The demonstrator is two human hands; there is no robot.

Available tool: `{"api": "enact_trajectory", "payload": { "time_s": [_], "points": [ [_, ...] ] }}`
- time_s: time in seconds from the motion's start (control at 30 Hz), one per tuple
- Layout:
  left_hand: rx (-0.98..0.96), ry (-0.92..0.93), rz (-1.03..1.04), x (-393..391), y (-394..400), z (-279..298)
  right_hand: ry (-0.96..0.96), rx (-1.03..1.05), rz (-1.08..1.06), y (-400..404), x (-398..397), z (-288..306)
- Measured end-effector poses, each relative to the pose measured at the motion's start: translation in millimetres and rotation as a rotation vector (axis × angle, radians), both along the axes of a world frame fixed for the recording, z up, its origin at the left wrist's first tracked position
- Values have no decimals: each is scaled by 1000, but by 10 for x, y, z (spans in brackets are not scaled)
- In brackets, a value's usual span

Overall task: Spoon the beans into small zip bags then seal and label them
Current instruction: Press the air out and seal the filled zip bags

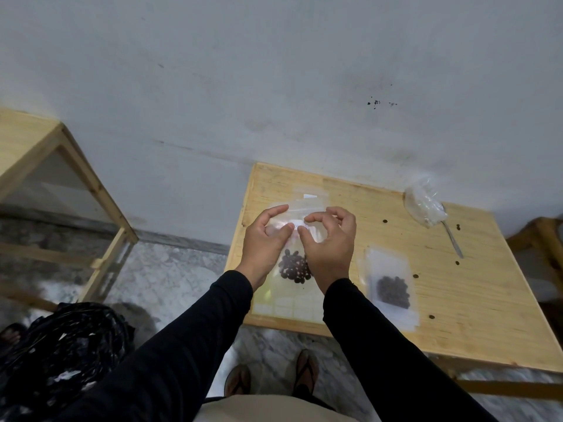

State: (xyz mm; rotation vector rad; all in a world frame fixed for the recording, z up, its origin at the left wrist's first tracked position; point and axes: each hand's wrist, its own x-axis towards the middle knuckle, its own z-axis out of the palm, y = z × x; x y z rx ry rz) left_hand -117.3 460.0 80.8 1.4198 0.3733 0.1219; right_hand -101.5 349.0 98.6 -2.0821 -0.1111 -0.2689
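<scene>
My left hand (264, 239) and my right hand (330, 242) hold a small clear zip bag (294, 236) upright above the wooden table (475, 293). Thumbs and fingers of both hands pinch its upper part, where a small white label (295, 224) shows between them. Dark beans (295, 267) sit in the bottom of this bag. A second zip bag (391, 287) with dark beans lies flat on the table to the right. A metal spoon (453, 237) lies at the back right, its bowl under a crumpled clear plastic bag (424, 203).
A sheet of white labels (288, 307) lies on the table's near left edge, and flat empty bags (310, 197) lie beyond my hands. Several loose beans dot the table on the right. A wooden frame (91, 184) stands left; a dark patterned cloth (61, 354) lies lower left.
</scene>
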Motion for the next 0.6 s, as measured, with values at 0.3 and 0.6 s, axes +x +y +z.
{"api": "enact_trajectory", "payload": {
  "time_s": [0.3,0.6],
  "points": [
    [14,-37,-63,48,64,-51,299,265,89,-2,78,37],
    [32,-27,-39,84,44,-108,250,269,16,-53,179,-56]
  ]
}}
